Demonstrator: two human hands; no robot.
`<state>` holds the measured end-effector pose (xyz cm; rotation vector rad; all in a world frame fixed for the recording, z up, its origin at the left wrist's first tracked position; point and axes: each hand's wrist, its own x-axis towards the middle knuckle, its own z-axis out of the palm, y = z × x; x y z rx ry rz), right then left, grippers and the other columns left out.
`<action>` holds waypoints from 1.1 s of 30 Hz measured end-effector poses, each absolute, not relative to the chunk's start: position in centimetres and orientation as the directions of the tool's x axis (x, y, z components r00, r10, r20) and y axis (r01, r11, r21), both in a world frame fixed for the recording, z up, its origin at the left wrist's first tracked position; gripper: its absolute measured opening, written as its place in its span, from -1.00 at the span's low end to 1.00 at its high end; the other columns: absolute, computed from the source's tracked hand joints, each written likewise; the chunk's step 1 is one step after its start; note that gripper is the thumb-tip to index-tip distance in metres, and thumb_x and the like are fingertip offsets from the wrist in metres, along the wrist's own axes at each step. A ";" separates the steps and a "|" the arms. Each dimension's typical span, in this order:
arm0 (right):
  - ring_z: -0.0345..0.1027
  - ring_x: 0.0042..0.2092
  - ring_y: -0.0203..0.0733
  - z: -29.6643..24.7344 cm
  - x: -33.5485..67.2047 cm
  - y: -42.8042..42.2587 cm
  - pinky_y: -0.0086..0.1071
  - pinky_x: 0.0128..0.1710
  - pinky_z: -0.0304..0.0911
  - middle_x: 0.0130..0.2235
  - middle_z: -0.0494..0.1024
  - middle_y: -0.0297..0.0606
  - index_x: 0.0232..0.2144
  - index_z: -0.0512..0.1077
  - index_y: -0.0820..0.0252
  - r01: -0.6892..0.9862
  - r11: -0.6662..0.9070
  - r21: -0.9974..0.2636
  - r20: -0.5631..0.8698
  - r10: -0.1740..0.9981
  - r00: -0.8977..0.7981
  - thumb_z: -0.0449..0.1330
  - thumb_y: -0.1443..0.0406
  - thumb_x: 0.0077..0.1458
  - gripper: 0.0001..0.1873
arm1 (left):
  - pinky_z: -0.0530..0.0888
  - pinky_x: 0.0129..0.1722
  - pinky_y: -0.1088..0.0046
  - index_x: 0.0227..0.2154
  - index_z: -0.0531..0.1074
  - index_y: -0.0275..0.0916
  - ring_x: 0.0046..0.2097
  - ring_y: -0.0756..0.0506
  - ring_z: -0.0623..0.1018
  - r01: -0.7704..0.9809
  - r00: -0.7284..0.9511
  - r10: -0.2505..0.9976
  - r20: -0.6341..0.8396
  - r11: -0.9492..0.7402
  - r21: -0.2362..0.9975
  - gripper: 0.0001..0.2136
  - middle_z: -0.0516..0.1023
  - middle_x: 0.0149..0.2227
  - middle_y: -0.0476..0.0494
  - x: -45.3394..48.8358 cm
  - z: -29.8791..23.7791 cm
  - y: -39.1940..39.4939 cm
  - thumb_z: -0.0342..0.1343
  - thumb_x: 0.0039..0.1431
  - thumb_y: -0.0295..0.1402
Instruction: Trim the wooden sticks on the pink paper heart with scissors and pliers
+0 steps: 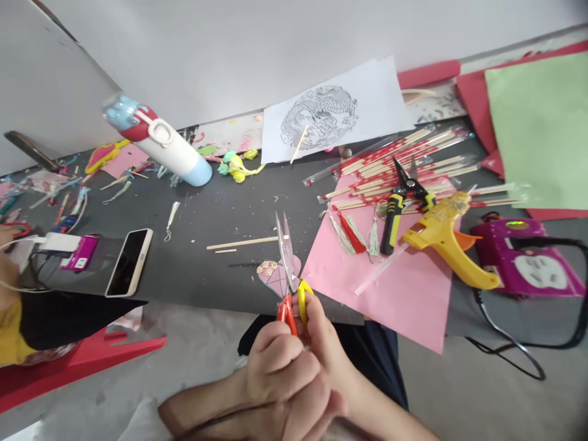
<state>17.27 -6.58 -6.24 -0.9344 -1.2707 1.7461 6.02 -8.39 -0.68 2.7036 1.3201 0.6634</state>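
A pair of scissors (290, 267) with one red and one yellow handle points away from me over the table's front edge, its blades slightly parted. My left hand (281, 366) is closed in a fist around the red handle. My right hand (320, 331) holds the yellow handle with curled fingers, pressed against the left. Just under the blades lies a pink rounded cutout (270, 277) with small beads and dark lines, partly hidden by the scissors. A thin wooden stick (243, 243) lies behind it, its right end by the blades.
Pink paper (399, 300) bears tassels, yellow-black pliers (392, 220) and a yellow glue gun (441, 239) beside a purple power socket (528, 257). Packed chopsticks (381, 162), a dragon drawing (321, 116), a bottle (169, 147) and a phone (129, 263) lie around. Another person's arm (13, 312) is left.
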 end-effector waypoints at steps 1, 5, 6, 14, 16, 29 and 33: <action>0.00 -0.45 -0.29 -6.1 17.2 -6.6 -0.41 -0.50 0.03 -0.44 0.19 -0.45 -0.16 0.13 0.00 -0.161 -0.193 -0.968 -0.110 0.901 -0.419 0.06 0.14 0.21 -0.79 | 0.28 -0.32 0.29 -0.63 0.21 -0.18 -0.45 -0.04 0.27 0.713 0.537 0.745 0.396 -0.652 0.259 -0.70 0.29 -0.60 0.03 6.1 -0.3 -8.0 -0.13 0.24 -0.37; 0.04 -0.44 -0.28 -5.4 17.2 -6.9 -0.42 -0.47 0.09 -0.45 0.21 -0.45 -0.16 0.21 -0.01 -0.155 -0.149 -0.977 -0.087 0.933 -0.350 0.08 0.17 0.20 -0.83 | 0.35 -0.29 0.30 -0.53 0.32 -0.23 -0.37 -0.04 0.36 0.565 0.533 0.680 0.504 -0.729 0.387 -0.72 0.39 -0.53 0.00 5.7 0.6 -7.8 -0.12 0.29 -0.36; 0.08 -0.43 -0.28 -5.2 17.3 -7.1 -0.42 -0.45 0.12 -0.43 0.25 -0.44 -0.15 0.21 0.00 -0.162 -0.150 -0.975 -0.087 0.935 -0.343 0.11 0.18 0.18 -0.80 | 0.38 -0.27 0.31 -0.50 0.34 -0.23 -0.35 -0.05 0.38 0.514 0.508 0.678 0.531 -0.734 0.445 -0.73 0.41 -0.51 -0.01 5.5 0.8 -8.0 -0.14 0.30 -0.37; 0.05 -0.38 -0.32 -5.8 19.9 -10.4 -0.45 -0.40 0.09 -0.37 0.20 -0.44 -0.07 0.23 0.09 -0.131 -0.271 -0.953 -0.211 0.911 -0.354 0.12 0.26 0.18 -0.73 | 0.43 -0.03 0.24 -0.13 0.38 -0.28 -0.08 -0.12 0.48 0.771 0.250 0.684 0.685 -0.569 0.286 -0.76 0.54 -0.17 -0.20 3.1 0.6 -7.7 0.01 0.13 -0.56; 0.01 -0.41 -0.33 -6.1 20.7 -11.4 -0.46 -0.44 0.04 -0.38 0.17 -0.44 -0.07 0.26 0.08 -0.151 -0.323 -0.934 -0.248 0.893 -0.376 0.14 0.25 0.16 -0.73 | 0.39 0.04 0.22 -0.03 0.34 -0.30 0.01 -0.16 0.46 0.863 0.266 0.718 0.644 -0.475 0.174 -0.70 0.51 -0.05 -0.26 2.7 0.1 -7.3 0.02 0.16 -0.53; -0.18 -0.42 -0.30 -6.7 23.2 -17.0 -0.36 -0.44 -0.17 -0.36 0.04 -0.40 0.02 0.23 0.04 -0.279 -0.271 -0.921 -0.054 0.799 -0.599 0.19 -0.17 0.00 -0.34 | 0.19 -0.52 0.44 -0.25 0.43 -0.20 -0.47 0.01 0.49 0.907 0.395 0.743 0.541 -0.408 -0.102 -0.85 0.49 -0.51 0.05 2.6 -0.6 -11.3 -0.06 0.32 -0.39; -0.16 -0.39 -0.27 -7.5 23.2 -17.9 -0.33 -0.40 -0.10 -0.31 0.03 -0.35 0.04 0.22 0.02 -0.338 -0.227 -0.913 0.029 0.791 -0.611 0.15 -0.23 -0.03 -0.28 | 0.23 -0.51 0.45 -0.21 0.43 -0.21 -0.45 0.02 0.52 0.898 0.414 0.719 0.558 -0.425 -0.119 -0.86 0.54 -0.48 0.04 2.6 0.4 -12.7 -0.02 0.31 -0.37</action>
